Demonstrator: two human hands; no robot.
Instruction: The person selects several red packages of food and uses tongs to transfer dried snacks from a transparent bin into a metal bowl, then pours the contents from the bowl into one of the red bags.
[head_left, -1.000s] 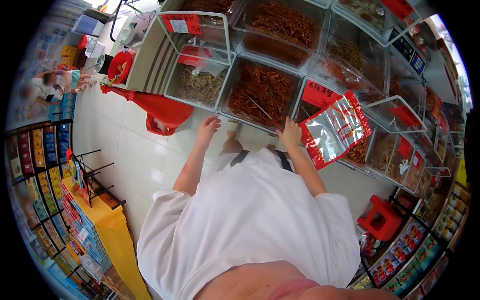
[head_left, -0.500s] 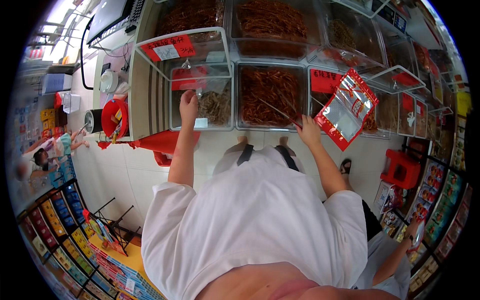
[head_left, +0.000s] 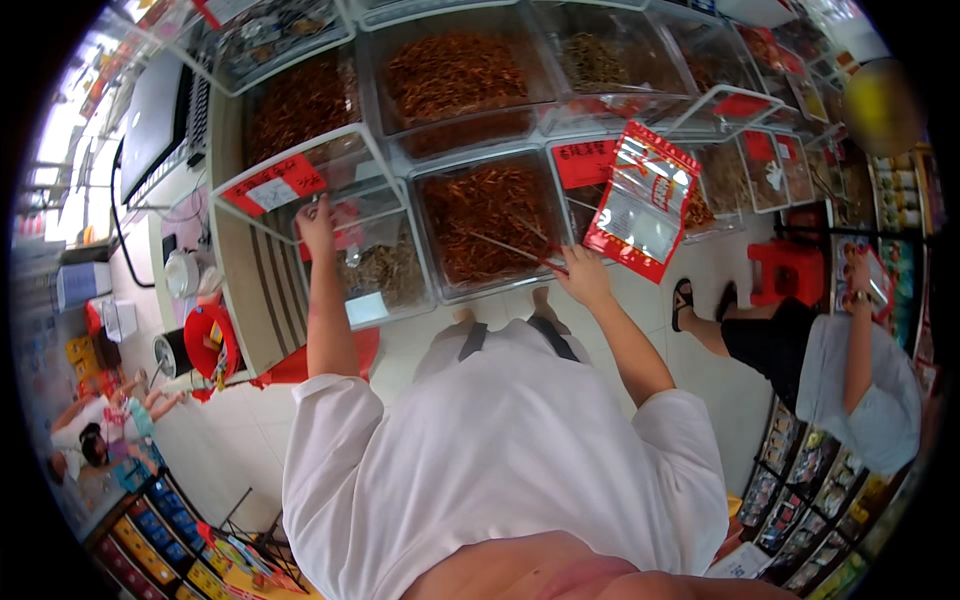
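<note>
My left hand point(head_left: 316, 228) has its fingertips closed on the small knob of a raised clear lid point(head_left: 352, 170) with a pale frame and a red label. Below that lid is a bin of pale dried fish point(head_left: 385, 272). My right hand point(head_left: 586, 274) is closed round the red ends of metal tongs point(head_left: 505, 247). Their two arms lie spread over the bin of reddish-brown dried strips point(head_left: 480, 205). A red pouch point(head_left: 645, 205) with a silvery clear window leans beside my right hand, its corner meeting the fingers; whether they grip it is unclear.
More bins of dried snacks point(head_left: 455, 75) stand behind, with a hinged clear lid point(head_left: 720, 112) raised at right. To the left are a red bucket point(head_left: 212, 340) and a laptop point(head_left: 155, 125). Another person point(head_left: 850, 370) stands at right near a red stool point(head_left: 787, 270).
My left hand has moved up to the raised lid's knob. The view has shifted, so the bins sit further left. My right hand still has the tongs. The other person shows more at right.
</note>
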